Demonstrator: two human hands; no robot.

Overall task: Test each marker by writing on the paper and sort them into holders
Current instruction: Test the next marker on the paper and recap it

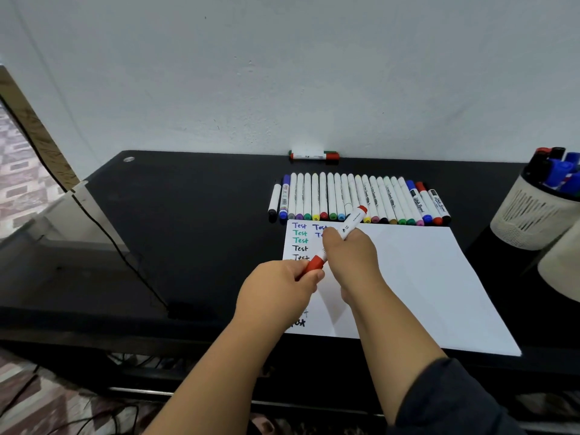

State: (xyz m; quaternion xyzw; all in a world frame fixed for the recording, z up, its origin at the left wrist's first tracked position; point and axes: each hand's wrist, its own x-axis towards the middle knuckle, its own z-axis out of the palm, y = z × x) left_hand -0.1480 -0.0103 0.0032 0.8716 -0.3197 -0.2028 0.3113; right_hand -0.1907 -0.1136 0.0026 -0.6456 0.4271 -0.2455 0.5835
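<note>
A white marker with red ends (351, 223) is held slanted over the white paper (414, 277). My right hand (351, 255) grips its barrel, while my left hand (282, 290) pinches its red cap (316, 263) at the lower end. The paper's left side carries several "Test" words in blue, green and black. Behind the paper lies a row of several white markers (357, 197) with coloured caps. A white mesh holder (533, 211) at the right edge contains several blue, black and red markers. A second pale holder (561, 268) stands in front of it, partly cut off.
Two markers (314, 155) lie against the wall at the back of the black desk (188, 230). A black cable (125, 255) runs across the desk's left side to a small black block. A light-coloured box stands at the far left.
</note>
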